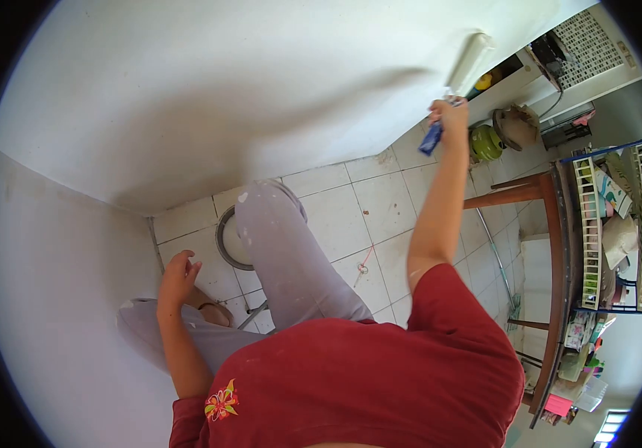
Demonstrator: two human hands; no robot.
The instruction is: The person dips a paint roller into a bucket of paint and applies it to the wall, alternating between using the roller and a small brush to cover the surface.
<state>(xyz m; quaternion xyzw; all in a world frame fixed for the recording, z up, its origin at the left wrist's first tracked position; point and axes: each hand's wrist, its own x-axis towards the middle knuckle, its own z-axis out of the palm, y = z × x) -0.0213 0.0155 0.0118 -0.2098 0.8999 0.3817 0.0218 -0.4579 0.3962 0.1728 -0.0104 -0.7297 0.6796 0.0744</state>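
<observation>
My right hand is raised and grips the blue handle of a paint roller, whose pale sleeve lies against the white wall. My left hand hangs low by my left thigh, fingers loosely apart, holding nothing. I wear a red shirt and paint-spotted pale trousers, with one knee bent forward over the tiled floor.
A round grey pan or basin lies on the white floor tiles behind my knee. A wooden table with a dish rack stands at the right. A green pot sits near the wall's foot. A second wall closes the left side.
</observation>
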